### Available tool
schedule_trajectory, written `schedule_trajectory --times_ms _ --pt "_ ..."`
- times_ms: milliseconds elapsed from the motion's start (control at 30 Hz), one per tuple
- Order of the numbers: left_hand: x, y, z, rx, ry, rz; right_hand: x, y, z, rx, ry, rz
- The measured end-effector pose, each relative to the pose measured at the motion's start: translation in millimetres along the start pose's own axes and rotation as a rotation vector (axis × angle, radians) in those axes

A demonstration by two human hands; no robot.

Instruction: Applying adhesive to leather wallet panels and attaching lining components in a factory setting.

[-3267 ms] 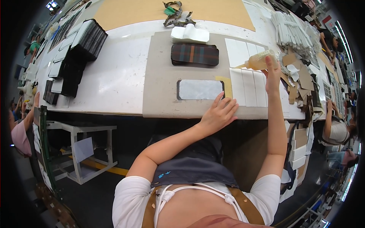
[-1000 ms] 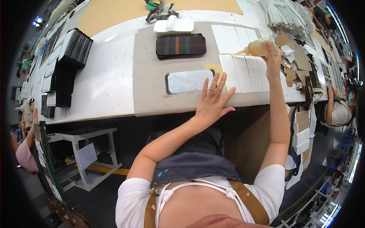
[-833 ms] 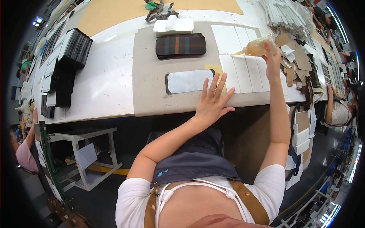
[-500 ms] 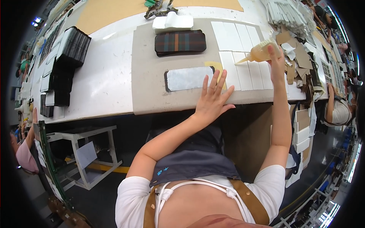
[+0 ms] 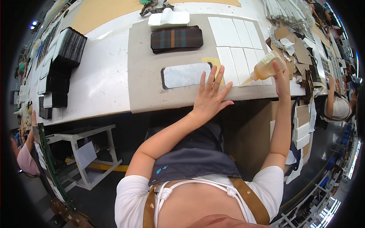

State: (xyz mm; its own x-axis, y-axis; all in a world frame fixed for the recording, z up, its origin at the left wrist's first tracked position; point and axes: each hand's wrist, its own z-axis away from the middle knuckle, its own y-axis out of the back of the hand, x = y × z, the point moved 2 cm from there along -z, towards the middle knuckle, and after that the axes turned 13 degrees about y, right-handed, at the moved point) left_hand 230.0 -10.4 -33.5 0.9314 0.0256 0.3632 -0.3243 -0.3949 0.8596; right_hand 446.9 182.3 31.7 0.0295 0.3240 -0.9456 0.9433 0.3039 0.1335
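Note:
My right hand (image 5: 281,78) is wrapped round a clear squeeze bottle of amber liquid (image 5: 268,66), tilted so its pointed nozzle aims down-left at the near end of the white rectangular pieces (image 5: 230,59). These lie side by side in two rows. With fingers spread, my left hand (image 5: 211,93) rests at the near edge of the grey work sheet (image 5: 144,95). Its fingertips reach the right end of a pale panel with dark corners (image 5: 184,75) and a yellow piece (image 5: 215,61) beside it. Farther back sits a stack of plaid fabric pieces (image 5: 176,40).
A folded white block (image 5: 169,19) stands behind the plaid stack. Dark stacked pieces (image 5: 70,51) line the table's left side. Card scraps (image 5: 294,47) and a bundle of white strips (image 5: 285,13) lie at the right. Below the left edge is a white metal frame (image 5: 85,152); other people work at both sides.
My right hand has brought the squeeze bottle nearer to me, its nozzle moving from the middle of the white pieces to their near end. My left hand stays nearly in place.

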Motion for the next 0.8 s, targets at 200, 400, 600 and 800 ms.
schedule_trajectory --times_ms 200,400,600,800 --pt "1 2 0 -0.007 0.005 0.003 11 -3 -35 0.172 0.09 -0.222" --pt "1 1 0 -0.01 -0.003 0.012 27 -22 -67 0.189 0.156 -0.078" --pt "0 1 0 -0.007 0.003 0.006 32 -29 -76 0.132 0.139 -0.011" --pt "1 3 0 -0.009 -0.006 -0.004 28 -20 -71 0.106 0.119 0.038"
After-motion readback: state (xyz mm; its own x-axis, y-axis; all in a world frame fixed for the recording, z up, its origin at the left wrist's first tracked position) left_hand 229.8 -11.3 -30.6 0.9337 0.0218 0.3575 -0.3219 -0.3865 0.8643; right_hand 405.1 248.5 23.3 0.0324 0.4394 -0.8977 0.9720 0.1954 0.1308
